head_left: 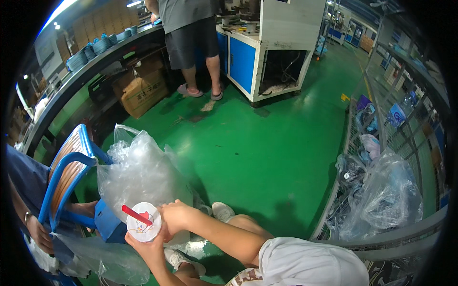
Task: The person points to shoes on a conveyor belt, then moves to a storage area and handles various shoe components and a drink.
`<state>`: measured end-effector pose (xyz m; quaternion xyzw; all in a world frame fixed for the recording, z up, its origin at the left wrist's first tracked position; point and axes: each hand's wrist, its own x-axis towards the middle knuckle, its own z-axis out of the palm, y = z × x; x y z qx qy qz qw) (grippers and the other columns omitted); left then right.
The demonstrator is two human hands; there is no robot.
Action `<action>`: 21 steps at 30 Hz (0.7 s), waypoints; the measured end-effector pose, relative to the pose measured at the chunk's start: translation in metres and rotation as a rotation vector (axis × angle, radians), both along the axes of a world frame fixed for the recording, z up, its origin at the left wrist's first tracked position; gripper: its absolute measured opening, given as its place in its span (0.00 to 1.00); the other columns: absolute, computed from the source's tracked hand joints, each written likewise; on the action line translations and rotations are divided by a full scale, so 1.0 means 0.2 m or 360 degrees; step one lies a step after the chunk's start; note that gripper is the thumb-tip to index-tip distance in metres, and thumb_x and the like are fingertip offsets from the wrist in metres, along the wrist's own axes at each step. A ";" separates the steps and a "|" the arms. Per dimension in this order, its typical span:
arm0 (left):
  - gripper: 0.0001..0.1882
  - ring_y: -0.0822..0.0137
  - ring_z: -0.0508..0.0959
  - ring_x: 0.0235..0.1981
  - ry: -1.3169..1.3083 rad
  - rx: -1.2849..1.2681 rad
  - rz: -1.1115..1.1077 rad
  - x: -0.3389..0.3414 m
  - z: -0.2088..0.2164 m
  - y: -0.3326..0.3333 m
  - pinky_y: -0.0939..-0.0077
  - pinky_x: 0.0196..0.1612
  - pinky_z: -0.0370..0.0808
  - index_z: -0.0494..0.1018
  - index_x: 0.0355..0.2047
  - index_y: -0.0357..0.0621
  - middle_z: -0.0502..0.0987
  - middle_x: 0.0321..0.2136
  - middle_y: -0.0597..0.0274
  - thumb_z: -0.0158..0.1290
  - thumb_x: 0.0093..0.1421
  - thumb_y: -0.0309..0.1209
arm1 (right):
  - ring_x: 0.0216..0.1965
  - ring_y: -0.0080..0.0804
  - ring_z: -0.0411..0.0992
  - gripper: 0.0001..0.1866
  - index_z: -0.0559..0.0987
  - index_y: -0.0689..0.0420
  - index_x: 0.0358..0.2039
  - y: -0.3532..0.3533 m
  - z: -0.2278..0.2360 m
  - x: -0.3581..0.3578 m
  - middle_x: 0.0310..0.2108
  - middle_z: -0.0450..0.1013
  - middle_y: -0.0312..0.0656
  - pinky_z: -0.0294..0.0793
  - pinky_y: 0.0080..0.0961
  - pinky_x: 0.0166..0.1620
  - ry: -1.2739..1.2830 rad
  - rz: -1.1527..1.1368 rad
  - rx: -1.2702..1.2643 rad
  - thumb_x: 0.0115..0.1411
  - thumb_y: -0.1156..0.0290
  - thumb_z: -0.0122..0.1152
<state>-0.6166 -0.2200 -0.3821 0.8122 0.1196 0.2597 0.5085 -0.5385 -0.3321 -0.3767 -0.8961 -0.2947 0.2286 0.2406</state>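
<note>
A drink cup (138, 232) with a white printed lid and a thick red straw (137, 214) stands in front of me at the lower left. My left hand (151, 244) is closed around its near side, thumb and fingers against the wall. From the right, my right hand (177, 218) reaches across with curled fingers pressed to the cup's far right side; its fingertips are partly hidden. Just beyond the cup rises a large clear plastic bag (138, 167), puffed up and crumpled.
On the left, a person in dark clothes sits by a blue-framed chair (71, 157). Another person (191, 38) stands at the workbench beside a blue-and-white cabinet (243, 64). A cardboard box (143, 93) lies under the bench. A wire-mesh cart (350, 143) at right holds plastic bags (381, 195).
</note>
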 end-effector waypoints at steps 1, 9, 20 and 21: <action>0.38 0.66 0.65 0.42 0.0009 0.0026 0.0007 0.00 0.00 0.00 0.74 0.45 0.63 0.58 0.45 0.32 0.57 0.40 0.59 0.66 0.35 0.30 | 0.44 0.40 0.65 0.46 0.64 0.62 0.45 0.00 0.01 0.00 0.42 0.66 0.48 0.60 0.34 0.47 0.0005 0.0001 0.0007 0.26 0.49 0.68; 0.37 0.65 0.66 0.42 0.0028 0.0062 0.0006 0.00 0.01 0.00 0.73 0.45 0.63 0.59 0.45 0.32 0.57 0.40 0.58 0.65 0.36 0.30 | 0.44 0.40 0.65 0.45 0.65 0.62 0.45 0.00 0.01 0.01 0.41 0.67 0.48 0.61 0.35 0.47 0.0011 -0.0002 0.0024 0.26 0.49 0.67; 0.38 0.63 0.66 0.42 0.0075 0.0114 0.0057 -0.02 0.04 0.00 0.72 0.45 0.63 0.60 0.44 0.32 0.57 0.40 0.56 0.66 0.34 0.31 | 0.44 0.39 0.67 0.42 0.67 0.61 0.43 0.02 0.02 -0.01 0.41 0.68 0.47 0.61 0.34 0.47 0.0027 -0.0025 0.0044 0.26 0.51 0.67; 0.38 0.63 0.66 0.42 0.0072 0.0112 0.0056 -0.02 0.04 0.00 0.72 0.45 0.63 0.60 0.44 0.32 0.57 0.40 0.56 0.66 0.34 0.31 | 0.44 0.39 0.67 0.41 0.67 0.61 0.43 0.02 0.02 -0.01 0.41 0.68 0.46 0.61 0.33 0.47 0.0036 -0.0035 0.0032 0.27 0.53 0.67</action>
